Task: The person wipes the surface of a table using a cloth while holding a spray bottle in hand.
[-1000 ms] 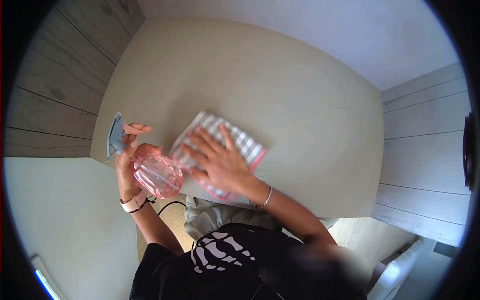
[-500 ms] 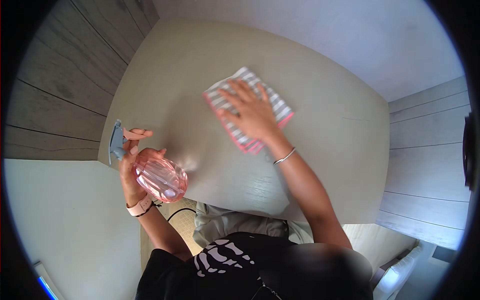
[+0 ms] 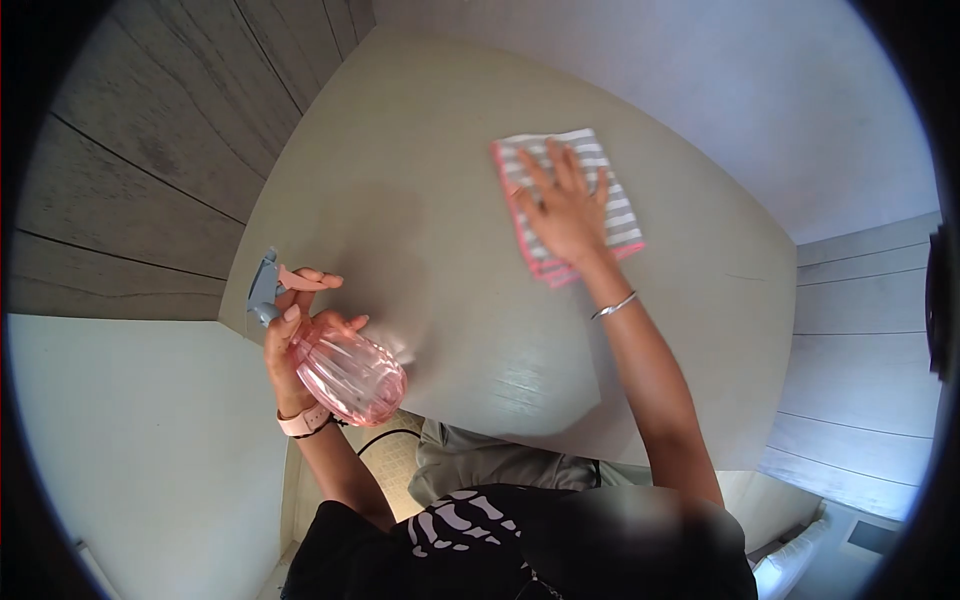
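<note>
Striped cloth (image 3: 621, 212) lies under the spread right fingers (image 3: 561, 178).

place: room, home or office unclear | grey wood-look panels (image 3: 160, 150) | desk (image 3: 480, 340) | pale wall (image 3: 680, 60)

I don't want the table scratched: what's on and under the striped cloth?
The right hand lies spread on the striped cloth, with the table showing around it. Whatever is directly beneath is covered.
</note>
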Demonstrator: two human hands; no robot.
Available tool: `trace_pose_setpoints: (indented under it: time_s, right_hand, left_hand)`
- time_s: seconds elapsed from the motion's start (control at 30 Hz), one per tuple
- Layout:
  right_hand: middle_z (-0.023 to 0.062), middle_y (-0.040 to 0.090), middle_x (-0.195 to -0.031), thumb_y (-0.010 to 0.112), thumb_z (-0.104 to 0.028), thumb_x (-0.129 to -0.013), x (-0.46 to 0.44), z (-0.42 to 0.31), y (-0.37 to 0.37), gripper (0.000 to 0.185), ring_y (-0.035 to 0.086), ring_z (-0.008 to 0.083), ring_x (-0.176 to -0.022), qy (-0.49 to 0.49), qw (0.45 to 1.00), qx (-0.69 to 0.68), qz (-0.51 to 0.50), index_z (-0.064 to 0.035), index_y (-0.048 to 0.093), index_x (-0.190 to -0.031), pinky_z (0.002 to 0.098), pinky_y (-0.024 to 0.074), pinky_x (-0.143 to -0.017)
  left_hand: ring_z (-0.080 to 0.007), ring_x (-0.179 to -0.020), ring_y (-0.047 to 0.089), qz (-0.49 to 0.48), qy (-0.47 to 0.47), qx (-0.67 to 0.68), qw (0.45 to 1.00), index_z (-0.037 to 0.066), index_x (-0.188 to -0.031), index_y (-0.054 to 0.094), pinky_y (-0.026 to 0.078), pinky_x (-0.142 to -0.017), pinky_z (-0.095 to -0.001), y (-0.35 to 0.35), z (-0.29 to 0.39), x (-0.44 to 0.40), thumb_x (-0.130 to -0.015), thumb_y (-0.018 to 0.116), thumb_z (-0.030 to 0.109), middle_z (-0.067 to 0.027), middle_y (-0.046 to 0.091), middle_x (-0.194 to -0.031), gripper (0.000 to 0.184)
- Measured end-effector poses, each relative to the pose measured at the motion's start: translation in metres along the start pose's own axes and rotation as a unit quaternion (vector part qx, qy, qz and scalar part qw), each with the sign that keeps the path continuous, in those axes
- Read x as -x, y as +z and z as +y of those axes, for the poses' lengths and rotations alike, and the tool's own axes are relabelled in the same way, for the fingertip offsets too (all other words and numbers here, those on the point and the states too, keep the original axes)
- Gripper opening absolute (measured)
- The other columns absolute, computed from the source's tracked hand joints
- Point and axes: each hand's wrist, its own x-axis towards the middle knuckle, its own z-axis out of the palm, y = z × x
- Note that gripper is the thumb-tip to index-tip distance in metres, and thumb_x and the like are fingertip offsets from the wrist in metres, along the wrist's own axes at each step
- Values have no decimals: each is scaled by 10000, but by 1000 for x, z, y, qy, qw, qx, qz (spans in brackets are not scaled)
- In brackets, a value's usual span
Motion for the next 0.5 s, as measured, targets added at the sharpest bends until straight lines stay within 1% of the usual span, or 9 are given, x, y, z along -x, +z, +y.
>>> trace_pose_setpoints:
  time_s: [0.1, 0.17, 0.2, 0.23, 0.27, 0.33, 0.4, 0.43, 0.5]
  right_hand:
    - [75, 225, -1632, 380, -561, -995, 29, -66, 39, 576, 178, 275, -1512, -131, 988, -77, 27, -310, 385, -1514, 626, 47, -1177]
    - [72, 254, -1620, 404, -560, -979, 48, -109, 57, 579, 193, 270, -1509, -218, 967, -124, 40, -306, 412, -1499, 632, 48, -1175]
    - [67, 270, -1613, 420, -564, -966, 57, -129, 61, 583, 205, 263, -1505, -260, 953, -149, 47, -310, 421, -1491, 634, 50, -1175]
    - [61, 286, -1606, 436, -568, -953, 60, -147, 65, 588, 218, 255, -1502, -301, 936, -172, 54, -314, 430, -1484, 635, 52, -1175]
    - [61, 286, -1606, 436, -568, -953, 55, -162, 68, 588, 218, 255, -1502, -306, 932, -181, 65, -314, 430, -1484, 635, 52, -1175]
    - [46, 308, -1595, 465, -572, -931, 38, -187, 63, 601, 231, 234, -1497, -402, 900, -154, 70, -329, 434, -1479, 632, 49, -1178]
    - [40, 306, -1597, 462, -576, -935, -4, -203, 44, 594, 230, 227, -1497, -414, 889, -179, 77, -332, 436, -1476, 618, 45, -1184]
    - [34, 305, -1599, 459, -581, -938, -9, -204, 37, 588, 228, 220, -1497, -409, 888, -205, 36, -336, 439, -1473, 604, 42, -1190]
    - [32, 301, -1601, 447, -585, -945, -53, -194, 24, 584, 224, 220, -1498, -385, 901, -198, 26, -337, 436, -1474, 586, 38, -1195]
  left_hand:
    - [-261, -637, 683, -6, 24, -20, 999, -57, -1247, 480, 630, -757, -474, -20, -13, 11, -903, 530, 293, -231, 545, -1211, 493]
    - [-270, -629, 674, -19, 42, 13, 999, -60, -1265, 471, 626, -763, -484, -26, -22, 19, -905, 520, 302, -243, 549, -1210, 512]
    - [-270, -629, 674, -19, 52, 1, 998, -60, -1265, 471, 626, -763, -484, -25, -24, 23, -905, 520, 302, -243, 549, -1210, 512]
    - [-246, -628, 650, -24, 69, -17, 997, -51, -1276, 460, 618, -765, -472, -21, -25, 27, -922, 521, 312, -224, 551, -1213, 511]
    - [-223, -626, 627, -28, 85, -35, 995, -42, -1287, 448, 610, -767, -461, -17, -25, 28, -938, 521, 322, -205, 553, -1217, 510]
    - [-220, -621, 617, -16, 111, -46, 993, -45, -1288, 446, 606, -763, -460, -12, -25, 21, -940, 520, 330, -206, 553, -1216, 517]
    - [-218, -616, 607, -6, 138, -57, 989, -48, -1289, 443, 601, -759, -459, 6, -12, 2, -942, 519, 338, -207, 552, -1215, 524]
    - [-218, -619, 610, 6, 106, -55, 993, -52, -1285, 442, 601, -756, -458, 23, -5, 7, -941, 517, 339, -209, 552, -1216, 526]
    - [-228, -619, 627, -2, 92, -35, 995, -59, -1274, 443, 609, -750, -456, 42, -1, -13, -937, 516, 345, -218, 555, -1210, 532]
